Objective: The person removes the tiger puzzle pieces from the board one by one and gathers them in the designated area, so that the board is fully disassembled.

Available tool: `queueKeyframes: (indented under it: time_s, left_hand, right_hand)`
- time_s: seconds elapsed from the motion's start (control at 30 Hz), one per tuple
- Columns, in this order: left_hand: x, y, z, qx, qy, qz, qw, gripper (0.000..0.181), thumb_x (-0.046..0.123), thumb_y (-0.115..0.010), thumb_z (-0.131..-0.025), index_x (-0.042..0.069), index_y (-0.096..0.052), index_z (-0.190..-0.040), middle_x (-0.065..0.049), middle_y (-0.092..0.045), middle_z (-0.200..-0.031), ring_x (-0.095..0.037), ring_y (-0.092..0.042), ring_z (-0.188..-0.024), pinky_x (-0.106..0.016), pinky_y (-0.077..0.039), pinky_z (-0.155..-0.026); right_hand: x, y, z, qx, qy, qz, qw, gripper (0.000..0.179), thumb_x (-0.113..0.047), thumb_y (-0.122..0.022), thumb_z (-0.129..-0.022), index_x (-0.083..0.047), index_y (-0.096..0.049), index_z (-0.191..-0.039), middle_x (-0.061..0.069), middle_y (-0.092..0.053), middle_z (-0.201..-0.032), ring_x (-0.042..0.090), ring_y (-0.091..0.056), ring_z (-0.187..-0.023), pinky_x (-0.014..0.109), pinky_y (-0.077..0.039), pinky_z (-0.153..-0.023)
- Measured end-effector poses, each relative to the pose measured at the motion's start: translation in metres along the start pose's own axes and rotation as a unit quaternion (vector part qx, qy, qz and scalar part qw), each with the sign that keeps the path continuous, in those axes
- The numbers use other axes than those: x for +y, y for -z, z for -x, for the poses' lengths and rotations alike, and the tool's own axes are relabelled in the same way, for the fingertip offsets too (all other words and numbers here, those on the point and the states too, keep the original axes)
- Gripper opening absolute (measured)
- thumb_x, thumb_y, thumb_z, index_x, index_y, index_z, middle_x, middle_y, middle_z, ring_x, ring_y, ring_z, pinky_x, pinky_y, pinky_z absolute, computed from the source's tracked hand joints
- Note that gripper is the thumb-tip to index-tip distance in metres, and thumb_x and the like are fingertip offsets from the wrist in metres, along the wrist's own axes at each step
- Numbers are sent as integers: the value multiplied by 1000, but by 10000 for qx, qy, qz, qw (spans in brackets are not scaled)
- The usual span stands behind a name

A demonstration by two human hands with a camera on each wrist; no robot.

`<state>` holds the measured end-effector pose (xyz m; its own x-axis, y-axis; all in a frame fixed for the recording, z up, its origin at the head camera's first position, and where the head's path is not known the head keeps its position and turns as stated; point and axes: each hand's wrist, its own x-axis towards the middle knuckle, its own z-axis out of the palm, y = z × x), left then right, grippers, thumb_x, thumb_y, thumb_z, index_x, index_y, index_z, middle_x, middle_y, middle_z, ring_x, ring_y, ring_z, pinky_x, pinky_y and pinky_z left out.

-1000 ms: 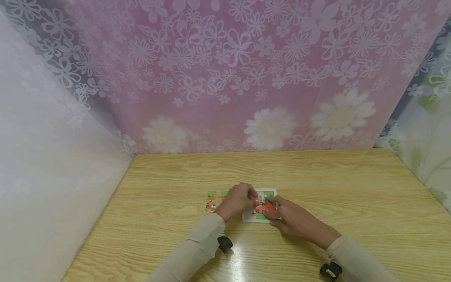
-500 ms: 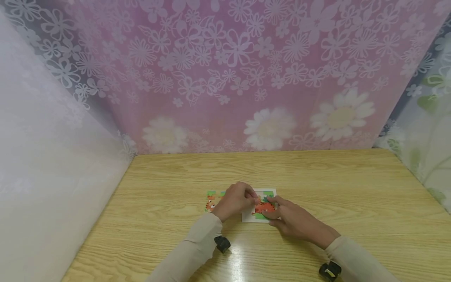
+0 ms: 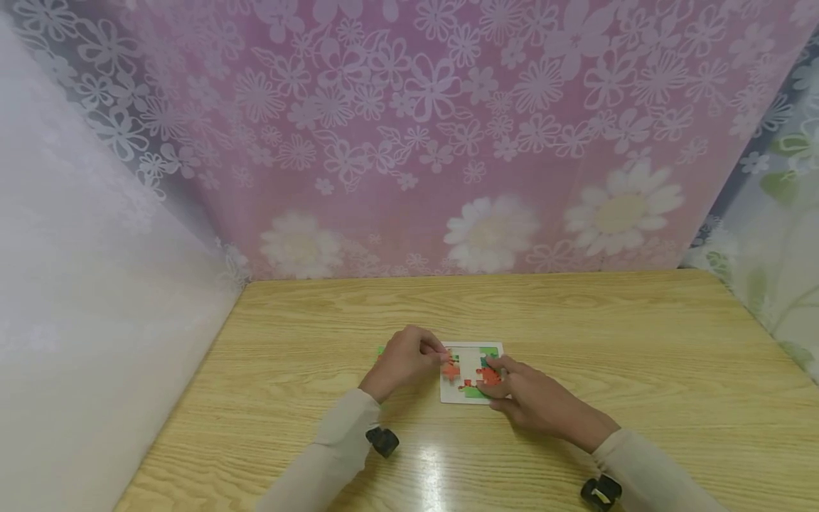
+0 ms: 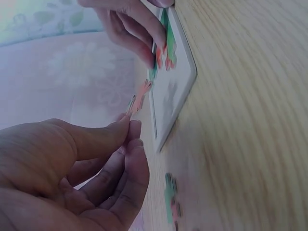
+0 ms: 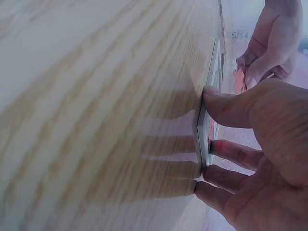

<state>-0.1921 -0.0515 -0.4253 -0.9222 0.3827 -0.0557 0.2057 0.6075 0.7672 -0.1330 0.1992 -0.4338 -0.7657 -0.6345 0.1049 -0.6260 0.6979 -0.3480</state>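
In the head view my left hand (image 3: 404,361) pinches a reddish-orange jigsaw piece (image 3: 451,371) between thumb and fingertips, over the left part of a white-framed jigsaw board (image 3: 449,396). The left wrist view shows this piece (image 4: 140,95) tilted and raised from the board (image 4: 180,96). My right hand (image 3: 534,398) rests at the board's right side, thumb and fingers spread and fairly straight. Some of its fingertips touch the board's edge and one lies on the fitted pieces. Green and orange pieces lie along the right and lower parts; a pale bare area shows in the middle.
Loose jigsaw pieces (image 4: 171,199) lie on the wooden table (image 3: 307,327) left of the board, mostly hidden behind my left hand in the head view. A pink flowered curtain (image 3: 409,142) hangs at the back, and white cloth (image 3: 96,284) runs along the left side.
My left hand has moved left with the jigsaw piece, from over the board's middle to its left part, uncovering the pale middle. My right hand stays at the board's right side.
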Motion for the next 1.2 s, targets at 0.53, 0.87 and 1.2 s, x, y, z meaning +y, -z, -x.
queueKeyframes:
  time_s: [0.53, 0.87, 1.2]
  left_hand:
    - [-12, 27, 18, 165, 175, -344, 9991, 8, 22, -77, -93, 15, -80, -89, 6, -71, -84, -12, -63, -74, -34, -53, -65]
    - [-18, 39, 27, 176, 351, -376, 9985, 9, 20, -77, -92, 12, -80, -89, 1, -73, -82, -12, -64, -70, -32, -53, -61]
    - [-26, 39, 30, 184, 476, -475, 9976, 8, 17, -80, -90, 13, -80, -83, 4, -71, -75, -16, -66, -68, -32, -52, -59]
  right_hand:
    - [1, -2, 0, 144, 146, -84, 9998, 29, -13, -79, -88, -3, -76, -116, 31, -57, -135, 45, -57, -123, 53, -52, -93]
    - [-1, 1, 0, 171, 170, -126, 9996, 28, -12, -79, -88, -2, -77, -115, 32, -56, -134, 45, -59, -120, 52, -53, -91]
    - [0, 0, 0, 173, 164, -137, 9996, 29, -12, -80, -88, -2, -76, -115, 31, -56, -134, 45, -60, -119, 51, -54, -90]
